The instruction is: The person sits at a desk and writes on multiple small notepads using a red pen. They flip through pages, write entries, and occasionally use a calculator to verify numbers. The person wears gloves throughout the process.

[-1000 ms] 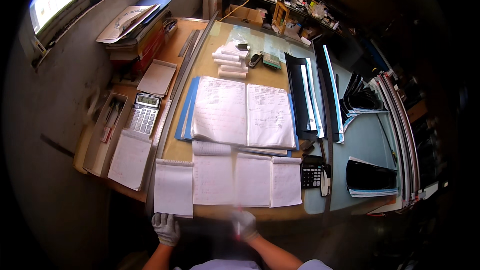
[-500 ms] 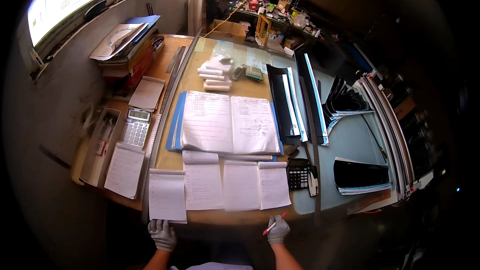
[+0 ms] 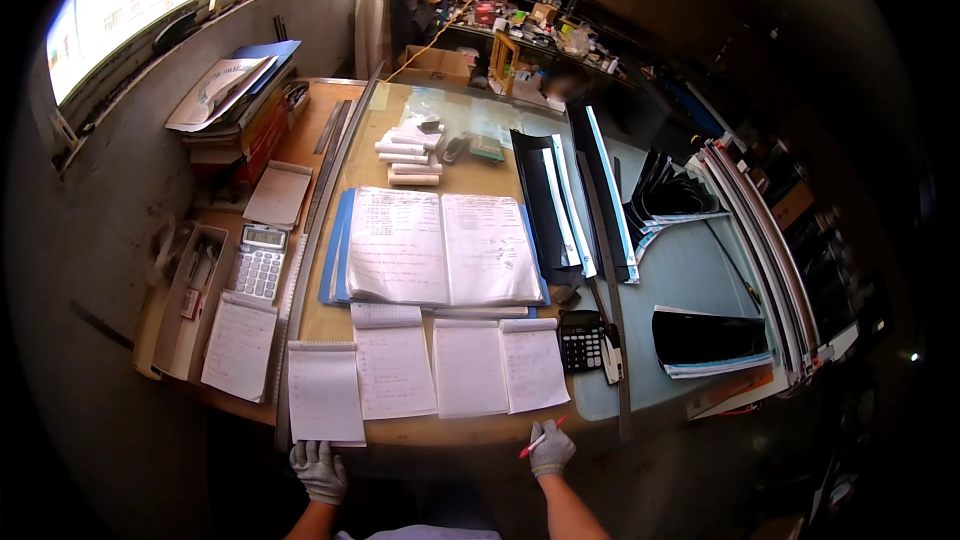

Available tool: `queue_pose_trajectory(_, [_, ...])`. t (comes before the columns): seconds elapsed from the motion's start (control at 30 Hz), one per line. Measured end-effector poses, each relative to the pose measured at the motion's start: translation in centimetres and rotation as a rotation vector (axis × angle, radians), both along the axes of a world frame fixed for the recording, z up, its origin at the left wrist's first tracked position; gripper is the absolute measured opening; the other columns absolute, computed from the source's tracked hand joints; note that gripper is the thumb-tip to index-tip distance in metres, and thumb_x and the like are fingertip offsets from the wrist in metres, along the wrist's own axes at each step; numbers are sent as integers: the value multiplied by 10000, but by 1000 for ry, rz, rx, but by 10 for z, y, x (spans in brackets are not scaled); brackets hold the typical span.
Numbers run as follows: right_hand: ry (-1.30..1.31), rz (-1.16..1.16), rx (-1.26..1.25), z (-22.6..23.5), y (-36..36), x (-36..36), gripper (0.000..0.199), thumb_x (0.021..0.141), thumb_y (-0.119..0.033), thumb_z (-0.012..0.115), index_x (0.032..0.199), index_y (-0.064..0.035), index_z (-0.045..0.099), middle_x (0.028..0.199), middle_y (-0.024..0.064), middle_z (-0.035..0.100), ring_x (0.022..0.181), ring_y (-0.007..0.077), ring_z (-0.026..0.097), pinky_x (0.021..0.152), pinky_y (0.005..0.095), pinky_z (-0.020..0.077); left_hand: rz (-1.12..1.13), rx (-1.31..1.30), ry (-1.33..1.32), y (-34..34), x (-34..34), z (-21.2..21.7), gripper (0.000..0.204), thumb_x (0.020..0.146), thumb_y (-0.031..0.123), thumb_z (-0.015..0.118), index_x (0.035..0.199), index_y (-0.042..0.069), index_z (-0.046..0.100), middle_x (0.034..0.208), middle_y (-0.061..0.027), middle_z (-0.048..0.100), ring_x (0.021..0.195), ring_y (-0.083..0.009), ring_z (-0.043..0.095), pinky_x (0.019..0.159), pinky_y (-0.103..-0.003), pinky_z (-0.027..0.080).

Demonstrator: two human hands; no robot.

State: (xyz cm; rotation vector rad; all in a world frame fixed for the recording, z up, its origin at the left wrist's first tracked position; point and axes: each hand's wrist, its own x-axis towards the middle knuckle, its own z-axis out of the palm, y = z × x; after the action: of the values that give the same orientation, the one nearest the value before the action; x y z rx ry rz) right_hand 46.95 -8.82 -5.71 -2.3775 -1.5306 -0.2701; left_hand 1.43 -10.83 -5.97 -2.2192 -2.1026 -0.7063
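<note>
Near edge of the surface (image 3: 680, 280): left hand (image 3: 318, 473), fingers loosely apart; right hand (image 3: 552, 452) clamped on a red-and-white pen (image 3: 528, 450). At the near-left corner, a snagging left finger could drag the spiral notepad (image 3: 326, 395) off.

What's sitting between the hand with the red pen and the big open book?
In the head view, mainly a white notepad lies between the right hand and the open book, with a strip of tabletop nearer the hand.
</note>
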Motion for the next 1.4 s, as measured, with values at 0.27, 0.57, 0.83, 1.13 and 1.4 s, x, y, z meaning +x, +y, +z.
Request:
queue_pose_trajectory(0.27, [-19, -19, 29, -2, 2, 0, 322, 911, -389, 736, 756, -149, 587, 620, 140, 612, 584, 379, 655, 532, 509, 514, 2, 9, 20, -1, -1, -2, 500, 855, 264, 607, 1270, -14, 596, 1328, -235, 565, 1297, -472, 487, 1110, -620, 333])
queue_pose_trajectory(0.57, [13, -43, 47, -6, 0, 3, 330, 912, -380, 740, 750, -137, 586, 628, 153, 611, 605, 390, 660, 536, 514, 504, 9, 19, 14, -1, 1, -1, 497, 847, 261, 616, 1261, -13, 604, 1337, -239, 562, 1293, -469, 487, 1111, -618, 332])
queue_pose_trajectory(0.83, [11, -37, 61, 1, 2, 0, 343, 911, -375, 745, 744, -127, 577, 625, 154, 604, 599, 385, 658, 532, 515, 503, 9, 7, 16, -1, -1, -5, 494, 836, 234, 629, 1263, -13, 603, 1340, -231, 563, 1299, -471, 477, 1114, -622, 329])
queue_pose_trajectory(1.13, [8, -36, 55, -2, 2, 1, 330, 911, -367, 750, 747, -131, 586, 633, 148, 613, 599, 380, 661, 536, 508, 512, 3, 24, 24, -1, 0, -2, 485, 835, 230, 622, 1252, -15, 597, 1328, -234, 561, 1287, -466, 483, 1109, -615, 335])
queue_pose_trajectory(1.4, [3, -42, 44, -4, 1, 3, 328, 913, -370, 747, 748, -134, 590, 638, 148, 621, 605, 378, 664, 543, 505, 516, -8, 32, 29, 0, 0, -2, 492, 837, 234, 611, 1260, -17, 588, 1328, -246, 551, 1273, -466, 488, 1105, -615, 335])
